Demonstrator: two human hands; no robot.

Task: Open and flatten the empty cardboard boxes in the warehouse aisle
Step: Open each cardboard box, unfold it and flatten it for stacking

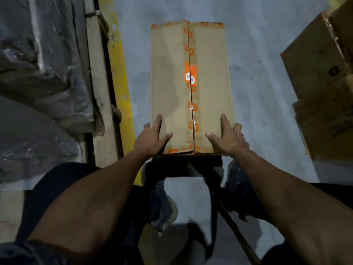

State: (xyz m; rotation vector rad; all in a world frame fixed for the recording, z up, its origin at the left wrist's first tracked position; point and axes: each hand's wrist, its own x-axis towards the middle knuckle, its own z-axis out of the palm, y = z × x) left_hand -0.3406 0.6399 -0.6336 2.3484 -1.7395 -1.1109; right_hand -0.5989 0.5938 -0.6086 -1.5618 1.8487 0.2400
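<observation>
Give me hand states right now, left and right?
Left hand: open, fingers straight, resting on the cardboard box at its near left edge.
Right hand: open, fingers straight, resting on the box's near right edge.

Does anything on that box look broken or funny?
Yes. The orange-logo tape on the cardboard box is split along the middle seam, so the top flaps are no longer sealed. The near edge looks a bit ragged between the left hand and right hand.
</observation>
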